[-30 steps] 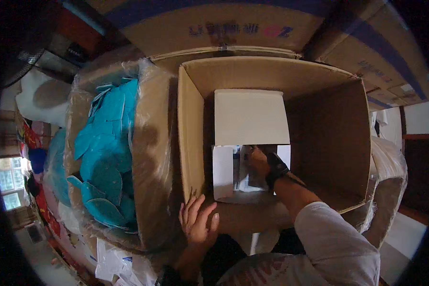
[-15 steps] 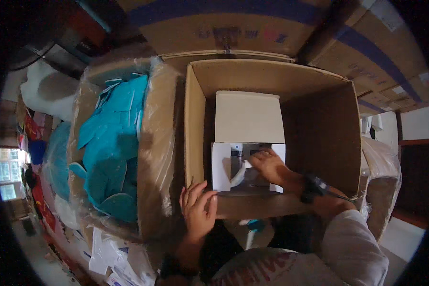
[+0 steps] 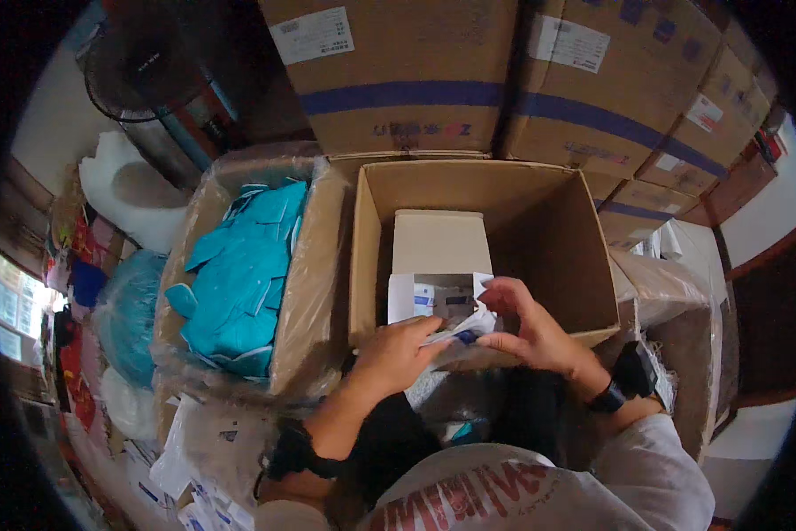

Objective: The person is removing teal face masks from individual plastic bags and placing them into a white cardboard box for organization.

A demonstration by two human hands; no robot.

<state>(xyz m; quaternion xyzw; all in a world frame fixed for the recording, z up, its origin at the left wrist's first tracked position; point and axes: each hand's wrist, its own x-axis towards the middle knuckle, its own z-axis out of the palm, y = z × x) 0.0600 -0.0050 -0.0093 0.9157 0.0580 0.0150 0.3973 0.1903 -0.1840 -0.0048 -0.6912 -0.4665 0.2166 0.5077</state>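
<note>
Over the near edge of a big brown carton (image 3: 477, 181), both my hands are on a crinkled white packet with dark blue print (image 3: 462, 334). My left hand (image 3: 392, 356) pinches its left side. The thumb and fingers of my right hand (image 3: 539, 334) curve around its right side. Just beyond my hands, inside the carton, stands a small white box (image 3: 401, 298) with its lid flap (image 3: 439, 241) raised at the back. White packets with blue print (image 3: 423, 297) lie in that box. The packet's contents cannot be made out.
On the left, a plastic-lined carton (image 3: 314, 292) holds a heap of teal fabric pieces (image 3: 238, 283). Tall stacked cartons (image 3: 398, 66) stand behind. Loose white packets (image 3: 212, 504) lie at the lower left. Another open carton (image 3: 681, 327) is on the right.
My right hand has come out of the small box with a white packet. My left hand has left the carton's edge and joined it on the packet. The view has tilted up.
</note>
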